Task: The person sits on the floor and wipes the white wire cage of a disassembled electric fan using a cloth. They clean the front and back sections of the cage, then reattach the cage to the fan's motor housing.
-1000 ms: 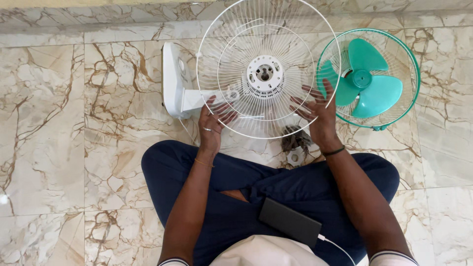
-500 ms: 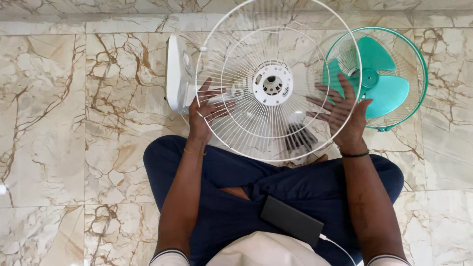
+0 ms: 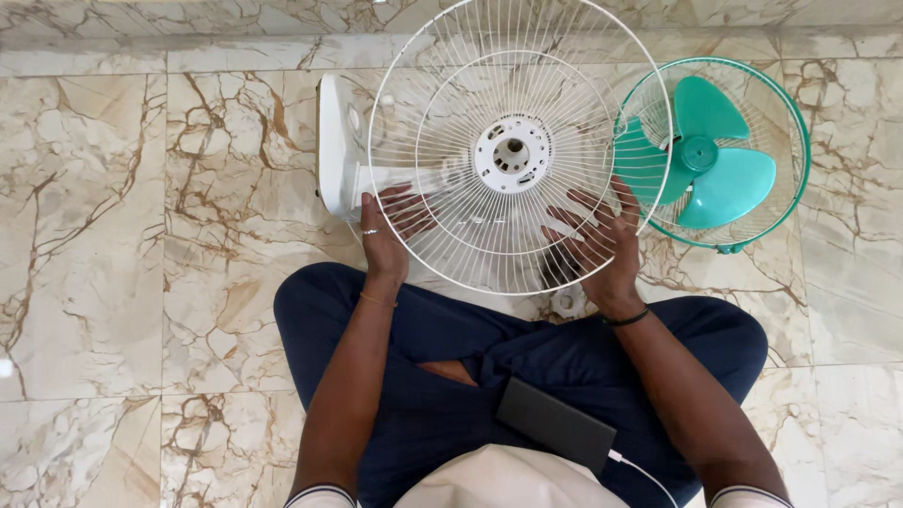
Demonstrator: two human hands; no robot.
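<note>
white fan grilles [image 3: 513,150]: 1 | green fans [image 3: 712,150]: 1 | black slabs [image 3: 555,423]: 1

Dark object [image 3: 564,266] (behind grille [image 3: 451,235]) unclear

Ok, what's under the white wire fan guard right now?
Through the white wire guard show the white fan stand, its motor hub, a dark part on the floor, and fingers of the left hand and right hand. What that dark part is stays unclear.

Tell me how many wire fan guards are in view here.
2. A white wire guard is held between the left hand and right hand. A green guard with teal blades lies on the floor at right. Others may be hidden.
</note>
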